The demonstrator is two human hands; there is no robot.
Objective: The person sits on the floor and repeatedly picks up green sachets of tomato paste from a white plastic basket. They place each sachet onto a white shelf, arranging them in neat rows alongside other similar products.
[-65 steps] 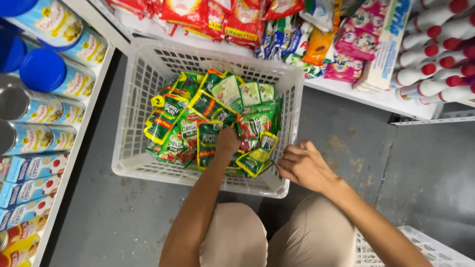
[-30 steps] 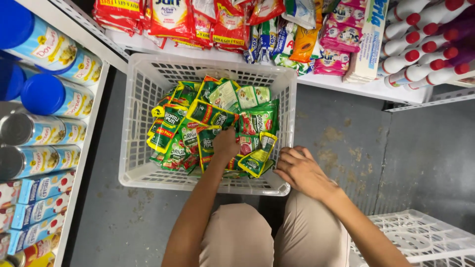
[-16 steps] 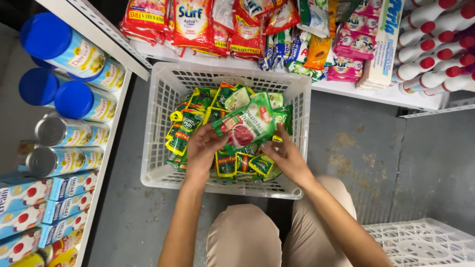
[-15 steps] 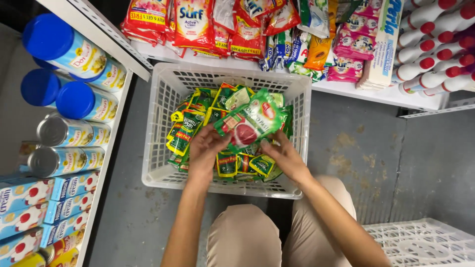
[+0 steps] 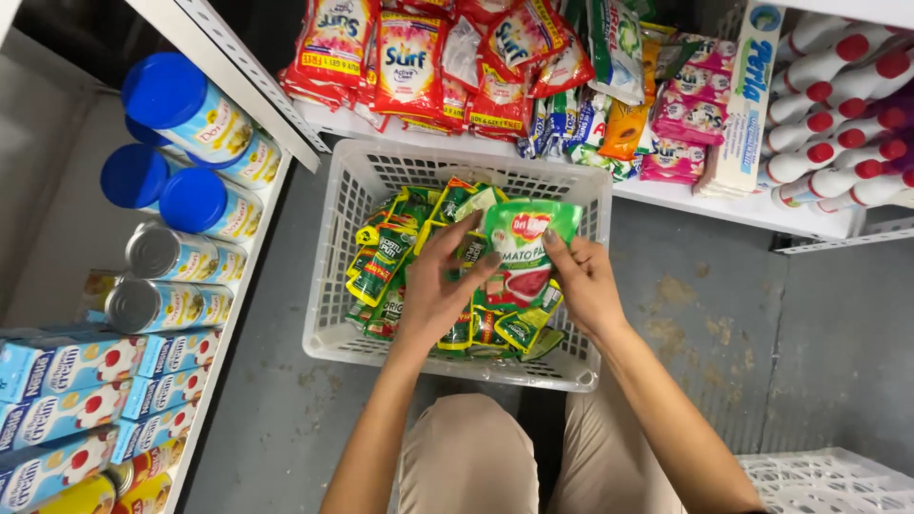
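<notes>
Both hands pinch one green tomato sauce pouch [image 5: 524, 252], left hand [image 5: 440, 290] on its left edge, right hand [image 5: 583, 286] on its right, held upright above the white plastic basket [image 5: 333, 238] of pouches.

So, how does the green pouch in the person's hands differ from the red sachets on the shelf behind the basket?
The green pouch is green with a red picture; the red sachets are mainly red. The pouch is held up between the left hand and right hand, above the white basket; the sachets lie piled on the white shelf, untouched. The pouch is one single piece; the sachets are many, overlapping. Both are flat, soft, glossy packets.
</notes>
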